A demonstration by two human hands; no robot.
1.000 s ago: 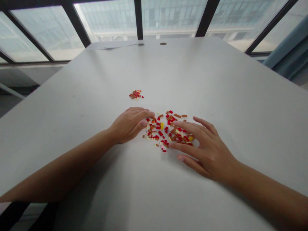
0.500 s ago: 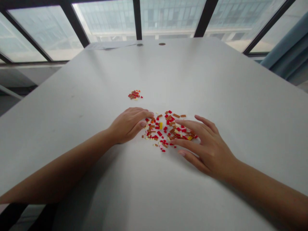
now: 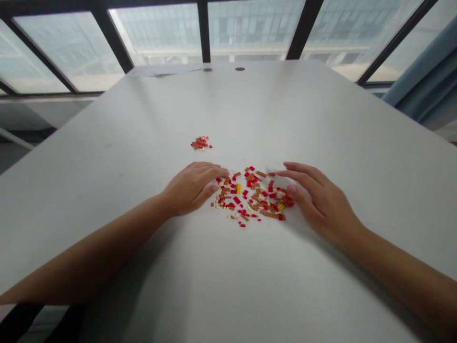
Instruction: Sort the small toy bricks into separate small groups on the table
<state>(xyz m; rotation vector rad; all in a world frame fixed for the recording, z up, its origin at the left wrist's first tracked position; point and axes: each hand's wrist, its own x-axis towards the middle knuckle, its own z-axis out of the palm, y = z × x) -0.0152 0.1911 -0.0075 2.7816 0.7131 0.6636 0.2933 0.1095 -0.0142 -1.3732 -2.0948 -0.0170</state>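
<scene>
Toy building bricks (image 3: 255,186) lie loosely spread between my two hands, mostly red and brown with some cream ones. A yellow brick (image 3: 239,189) stands out near the middle of the spread. At its left edge rests my left hand (image 3: 194,188), palm down, its fingers stretched out and the thumb a little apart; the fingertips reach the outermost bricks. My right hand (image 3: 321,200) is at the right edge, fingers extended and spread from the thumb, nothing visible in its grasp. Its thumb tip overlaps the bricks in view; whether it touches them I cannot tell.
A smaller pile of red and brown bricks (image 3: 200,143) sits farther back on the white table (image 3: 228,276). Toward the far edge are two round dark discs (image 3: 240,69) set in the tabletop. Windows (image 3: 257,31) stand behind, and a blue curtain (image 3: 417,90) hangs at the right.
My right hand has drawn back to the right and turned, uncovering bricks that were under its fingers. My left hand stays almost where it was.
</scene>
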